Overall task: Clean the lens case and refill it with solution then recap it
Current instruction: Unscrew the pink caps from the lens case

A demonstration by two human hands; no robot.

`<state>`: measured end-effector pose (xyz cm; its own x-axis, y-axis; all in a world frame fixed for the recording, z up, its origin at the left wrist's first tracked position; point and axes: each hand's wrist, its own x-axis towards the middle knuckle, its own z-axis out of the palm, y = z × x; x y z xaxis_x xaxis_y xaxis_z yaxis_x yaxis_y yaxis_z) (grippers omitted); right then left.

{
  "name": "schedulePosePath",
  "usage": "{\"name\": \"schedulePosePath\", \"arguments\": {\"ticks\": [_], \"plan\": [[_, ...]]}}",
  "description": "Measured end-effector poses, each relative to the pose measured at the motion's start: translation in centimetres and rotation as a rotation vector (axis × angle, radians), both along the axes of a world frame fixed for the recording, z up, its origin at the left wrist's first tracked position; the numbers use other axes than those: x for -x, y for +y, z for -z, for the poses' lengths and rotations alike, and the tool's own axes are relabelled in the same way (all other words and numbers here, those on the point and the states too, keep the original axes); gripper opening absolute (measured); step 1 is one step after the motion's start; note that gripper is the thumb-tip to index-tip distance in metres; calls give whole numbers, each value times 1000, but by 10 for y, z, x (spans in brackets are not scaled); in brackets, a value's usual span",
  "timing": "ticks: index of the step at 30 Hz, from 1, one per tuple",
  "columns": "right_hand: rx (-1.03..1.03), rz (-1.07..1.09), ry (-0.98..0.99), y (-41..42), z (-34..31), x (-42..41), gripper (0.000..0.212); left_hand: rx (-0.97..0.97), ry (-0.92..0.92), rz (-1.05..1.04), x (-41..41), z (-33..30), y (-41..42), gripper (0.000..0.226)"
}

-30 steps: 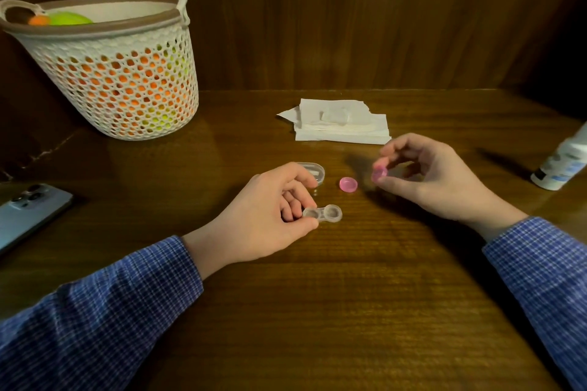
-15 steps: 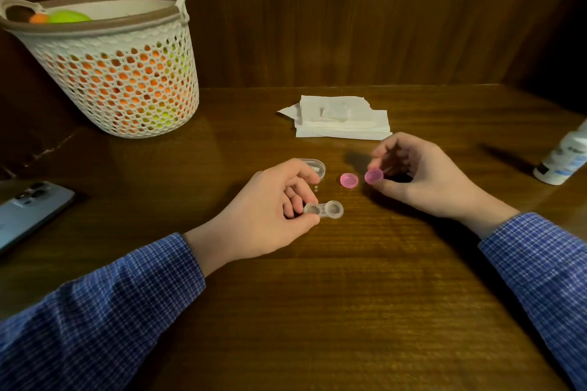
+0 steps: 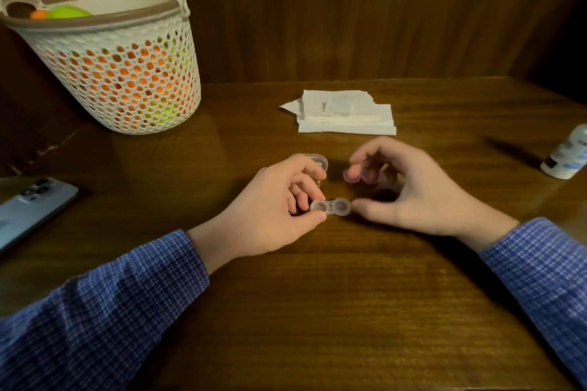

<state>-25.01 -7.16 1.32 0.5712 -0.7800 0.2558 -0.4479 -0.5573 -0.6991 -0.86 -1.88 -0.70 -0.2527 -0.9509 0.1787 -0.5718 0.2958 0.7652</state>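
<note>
Now, with left hand [image 3: 279, 209] pinching lens case [image 3: 330, 207] on table [image 3: 317, 311] and right hand [image 3: 409, 190] apparently holding pink cap [image 3: 368, 175], seat level, twist gently.

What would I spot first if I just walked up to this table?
Two hands meet mid-table: the left hand pinches a clear lens case, while the right hand reaches for pink caps just behind it. Far left stands a white basket showing orange and green inside.
</note>
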Motion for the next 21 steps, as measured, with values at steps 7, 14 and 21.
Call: {"name": "schedulePosePath", "arguments": {"ticks": [7, 14, 21], "plan": [[32, -116, 56, 1, 10, -15, 51, 32, -3, 0, 0, 0, 0, 51], [25, -117, -12, 0, 13, -15, 53, 54, 6, 8, -1, 1, 0, 52], [10, -104, -64, 10, 7, -20, 58, 18, 73, 26, -5, -11, 12, 63]]}}
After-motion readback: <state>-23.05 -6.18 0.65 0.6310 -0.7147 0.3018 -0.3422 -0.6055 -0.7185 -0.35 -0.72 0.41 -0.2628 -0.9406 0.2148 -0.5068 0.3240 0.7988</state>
